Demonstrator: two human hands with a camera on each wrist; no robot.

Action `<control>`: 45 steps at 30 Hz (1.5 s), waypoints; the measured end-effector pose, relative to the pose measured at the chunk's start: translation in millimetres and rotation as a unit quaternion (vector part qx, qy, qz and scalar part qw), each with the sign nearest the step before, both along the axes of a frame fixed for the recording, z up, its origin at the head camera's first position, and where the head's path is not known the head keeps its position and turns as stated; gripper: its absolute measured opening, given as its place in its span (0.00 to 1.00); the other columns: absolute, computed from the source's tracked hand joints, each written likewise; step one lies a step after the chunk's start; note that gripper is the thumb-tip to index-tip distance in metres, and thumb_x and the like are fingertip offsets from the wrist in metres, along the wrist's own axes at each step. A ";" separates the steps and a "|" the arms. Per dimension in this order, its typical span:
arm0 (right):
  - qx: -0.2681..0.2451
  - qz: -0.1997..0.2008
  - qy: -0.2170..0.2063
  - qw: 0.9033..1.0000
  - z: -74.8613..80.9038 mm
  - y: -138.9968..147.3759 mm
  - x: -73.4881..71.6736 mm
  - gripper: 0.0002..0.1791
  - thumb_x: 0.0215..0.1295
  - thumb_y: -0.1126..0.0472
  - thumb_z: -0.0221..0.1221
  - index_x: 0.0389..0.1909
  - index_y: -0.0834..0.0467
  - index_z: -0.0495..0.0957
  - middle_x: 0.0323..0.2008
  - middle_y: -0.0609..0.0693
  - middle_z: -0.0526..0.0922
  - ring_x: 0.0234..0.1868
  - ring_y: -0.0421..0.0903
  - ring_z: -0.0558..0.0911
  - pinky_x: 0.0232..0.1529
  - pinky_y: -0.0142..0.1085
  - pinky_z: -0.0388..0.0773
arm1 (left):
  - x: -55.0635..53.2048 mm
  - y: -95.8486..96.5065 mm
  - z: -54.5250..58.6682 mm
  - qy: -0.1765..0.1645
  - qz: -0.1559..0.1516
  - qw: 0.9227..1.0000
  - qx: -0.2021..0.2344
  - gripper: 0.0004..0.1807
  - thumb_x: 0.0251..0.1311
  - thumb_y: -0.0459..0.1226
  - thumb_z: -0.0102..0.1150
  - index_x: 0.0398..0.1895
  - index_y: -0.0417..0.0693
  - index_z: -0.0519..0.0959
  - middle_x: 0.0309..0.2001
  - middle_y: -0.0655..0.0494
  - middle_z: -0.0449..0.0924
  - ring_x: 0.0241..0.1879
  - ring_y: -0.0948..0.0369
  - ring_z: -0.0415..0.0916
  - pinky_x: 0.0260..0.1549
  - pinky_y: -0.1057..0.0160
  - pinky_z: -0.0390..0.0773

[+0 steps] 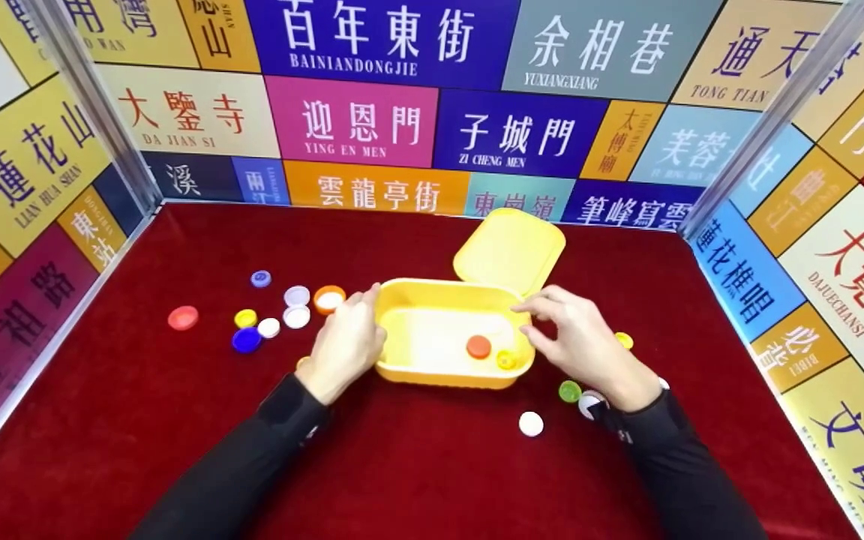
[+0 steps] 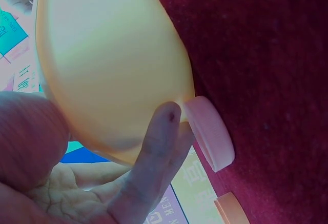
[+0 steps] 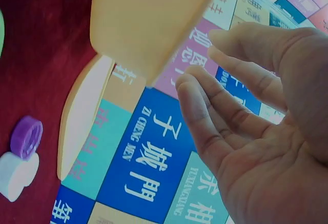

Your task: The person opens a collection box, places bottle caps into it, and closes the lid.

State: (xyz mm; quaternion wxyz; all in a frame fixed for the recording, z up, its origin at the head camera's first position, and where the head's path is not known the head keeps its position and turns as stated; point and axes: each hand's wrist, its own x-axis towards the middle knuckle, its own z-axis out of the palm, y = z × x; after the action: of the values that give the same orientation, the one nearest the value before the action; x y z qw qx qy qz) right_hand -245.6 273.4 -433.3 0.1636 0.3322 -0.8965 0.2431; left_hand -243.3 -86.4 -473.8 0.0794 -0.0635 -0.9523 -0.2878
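A yellow plastic box (image 1: 453,378) stands without its lid on the dark red cloth. Inside lie an orange bottle cap (image 1: 479,346) and a small yellow cap (image 1: 506,360). My left hand (image 1: 348,341) grips the box's left end, thumb at the rim and fingers against the outer wall. Close by those fingers, a pinkish cap (image 2: 210,134) leans on edge in the left wrist view. At the right end, my right hand (image 1: 578,341) has its fingers loosely bent near the rim. The right wrist view shows a gap between them and the box wall (image 3: 148,24).
The yellow lid (image 1: 511,251) lies behind the box. Several caps are scattered left, among them a red one (image 1: 183,318) and a blue one (image 1: 247,340). A white cap (image 1: 531,424) and green cap (image 1: 571,391) lie front right. Sign-covered walls (image 1: 357,120) enclose the table.
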 end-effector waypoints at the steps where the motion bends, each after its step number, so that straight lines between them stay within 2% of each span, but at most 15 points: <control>1: -0.004 -0.006 -0.001 1.000 1.3 2.4 -0.5 0.17 0.70 0.70 0.79 0.58 0.60 0.95 0.51 0.60 0.93 0.47 0.57 0.91 0.51 0.51 0.95 | -0.1 0.1 0.1 0.000 0.000 1.000 0.000 0.38 0.73 0.29 0.62 0.88 0.39 0.73 0.69 0.34 0.87 0.58 0.34 0.93 0.56 0.36 0.94; 7: -0.029 -0.041 -0.015 0.999 7.7 20.4 -5.6 0.18 0.72 0.69 0.78 0.60 0.58 0.94 0.53 0.58 0.92 0.51 0.54 0.93 0.55 0.53 0.96 | -0.4 0.3 0.3 0.001 -0.001 1.000 -0.002 0.37 0.74 0.29 0.62 0.87 0.38 0.73 0.70 0.33 0.86 0.58 0.34 0.92 0.58 0.36 0.94; 11: -0.031 -0.075 -0.034 0.996 8.9 35.0 -11.0 0.18 0.73 0.68 0.77 0.62 0.59 0.93 0.55 0.59 0.92 0.53 0.56 0.94 0.57 0.56 0.95 | -0.3 0.4 1.5 0.001 -0.004 1.000 -0.002 0.37 0.74 0.29 0.61 0.87 0.37 0.73 0.69 0.33 0.86 0.59 0.35 0.92 0.58 0.37 0.94; 16: -0.007 -0.117 -0.079 0.990 8.5 52.3 -17.0 0.21 0.76 0.66 0.75 0.67 0.60 0.91 0.59 0.63 0.89 0.54 0.62 0.92 0.60 0.62 0.93 | -0.5 0.3 0.9 0.003 -0.004 1.000 -0.004 0.37 0.74 0.29 0.62 0.87 0.37 0.73 0.69 0.32 0.86 0.58 0.35 0.92 0.57 0.38 0.94; 20: 0.019 -0.135 -0.103 0.985 5.9 65.7 -22.3 0.22 0.77 0.64 0.74 0.69 0.61 0.89 0.60 0.66 0.88 0.56 0.65 0.90 0.59 0.63 0.91 | -0.4 -0.6 -0.9 0.018 -0.007 1.000 -0.005 0.37 0.72 0.28 0.62 0.86 0.36 0.74 0.67 0.31 0.87 0.58 0.34 0.92 0.56 0.36 0.94; 25: 0.047 -0.146 -0.136 0.979 -1.3 81.0 -27.7 0.24 0.77 0.64 0.73 0.71 0.62 0.88 0.62 0.68 0.88 0.58 0.66 0.87 0.58 0.60 0.87 | 0.3 -1.5 -2.1 0.031 -0.012 0.999 -0.005 0.37 0.71 0.28 0.62 0.85 0.35 0.75 0.66 0.30 0.88 0.57 0.33 0.92 0.54 0.35 0.94; 29: 0.068 -0.141 -0.162 0.974 -9.8 89.1 -32.0 0.25 0.77 0.67 0.71 0.72 0.63 0.87 0.63 0.70 0.88 0.59 0.69 0.86 0.60 0.62 0.86 | 0.8 -1.7 -1.5 0.031 -0.012 0.999 -0.005 0.37 0.71 0.28 0.62 0.85 0.35 0.75 0.67 0.30 0.87 0.56 0.33 0.92 0.54 0.35 0.94; 34: 0.080 -0.123 -0.170 0.974 -21.7 89.3 -38.5 0.24 0.77 0.69 0.68 0.71 0.64 0.88 0.65 0.69 0.90 0.64 0.69 0.87 0.68 0.67 0.85 | 1.5 -1.5 -0.3 0.022 -0.009 1.000 -0.004 0.37 0.72 0.28 0.62 0.86 0.36 0.74 0.68 0.30 0.87 0.56 0.33 0.92 0.54 0.35 0.94; 38: 0.086 -0.110 -0.177 0.974 -28.9 85.3 -41.7 0.23 0.77 0.70 0.66 0.70 0.63 0.89 0.64 0.65 0.92 0.67 0.66 0.88 0.71 0.66 0.84 | 1.4 -1.5 -0.1 0.016 -0.008 1.000 -0.002 0.38 0.72 0.28 0.63 0.86 0.36 0.74 0.69 0.31 0.87 0.57 0.34 0.92 0.55 0.36 0.95; 40: 0.091 -0.110 -0.181 0.973 -31.2 83.9 -42.2 0.22 0.77 0.71 0.65 0.69 0.62 0.91 0.62 0.64 0.93 0.65 0.65 0.89 0.69 0.63 0.85 | 1.1 -1.4 0.1 0.015 -0.008 1.000 -0.003 0.38 0.72 0.28 0.63 0.86 0.36 0.74 0.69 0.30 0.86 0.58 0.34 0.92 0.55 0.36 0.95; 45: 0.094 -0.121 -0.191 0.970 -33.3 82.3 -41.0 0.19 0.76 0.71 0.64 0.61 0.62 0.94 0.54 0.63 0.94 0.53 0.61 0.88 0.53 0.51 0.84 | 0.4 -0.5 0.3 0.012 -0.008 1.000 -0.005 0.37 0.73 0.29 0.63 0.86 0.36 0.74 0.71 0.30 0.86 0.59 0.34 0.92 0.57 0.36 0.94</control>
State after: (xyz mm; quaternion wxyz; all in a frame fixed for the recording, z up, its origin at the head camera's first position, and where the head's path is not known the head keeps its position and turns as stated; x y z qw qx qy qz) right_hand -286.5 355.7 -466.6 -0.0146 0.1824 -0.9635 0.1955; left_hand -242.9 -86.8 -473.4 0.0877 -0.0750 -0.9521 -0.2831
